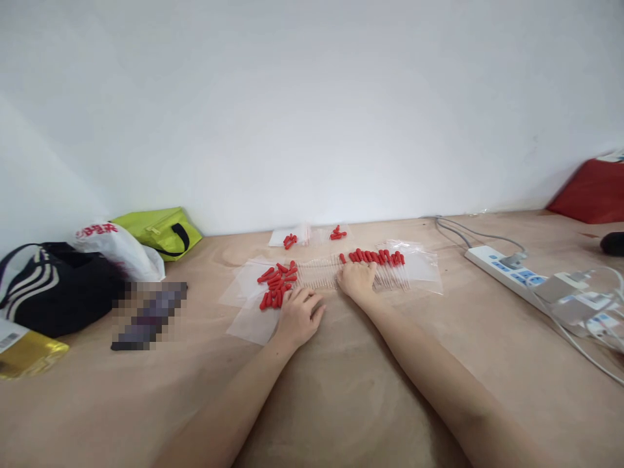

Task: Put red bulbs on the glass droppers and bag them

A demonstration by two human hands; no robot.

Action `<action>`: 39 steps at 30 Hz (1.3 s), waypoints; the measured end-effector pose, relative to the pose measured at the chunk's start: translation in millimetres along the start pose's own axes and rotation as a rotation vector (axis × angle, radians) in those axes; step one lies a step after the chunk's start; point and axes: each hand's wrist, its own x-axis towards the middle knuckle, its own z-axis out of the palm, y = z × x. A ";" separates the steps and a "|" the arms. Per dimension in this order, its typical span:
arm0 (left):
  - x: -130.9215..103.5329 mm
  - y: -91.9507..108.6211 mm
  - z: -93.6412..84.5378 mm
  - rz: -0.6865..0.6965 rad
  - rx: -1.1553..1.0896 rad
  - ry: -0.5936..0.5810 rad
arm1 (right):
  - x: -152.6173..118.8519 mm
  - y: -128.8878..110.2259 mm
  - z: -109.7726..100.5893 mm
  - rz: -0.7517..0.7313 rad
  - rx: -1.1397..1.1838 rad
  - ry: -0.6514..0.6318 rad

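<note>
A row of thin clear tubes [316, 274] lies side by side on the wooden table. Toward its right end, several tubes have red rubber bulbs [370, 256] at their far ends. My right hand [357, 279] rests over the middle of the row with its fingers curled down; what they grip is hidden. At the left end, a pile of loose red bulbs [275, 283] sits on clear plastic bags [251, 325]. My left hand [299, 315] is at the near right edge of this pile, fingers bent and thumb apart, with no held thing visible.
Two small groups of red bulbs [290, 241] lie on bags by the wall. More clear bags [424, 270] are at the row's right end. A white power strip [502, 270] with chargers and cables stands right. Left are a black bag [63, 286], white bag [141, 257] and lime pouch [160, 224].
</note>
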 end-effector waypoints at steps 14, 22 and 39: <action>14.5 -40.5 -34.9 0.098 0.252 -0.219 | -22.4 22.4 -4.7 -0.167 -0.052 0.046; 13.2 -39.0 -31.4 0.129 0.321 -0.264 | -43.9 49.2 -3.2 -0.192 0.061 0.089; -5.3 25.2 -1.2 0.189 -0.252 -0.139 | -22.2 43.1 0.3 -0.106 -0.038 0.105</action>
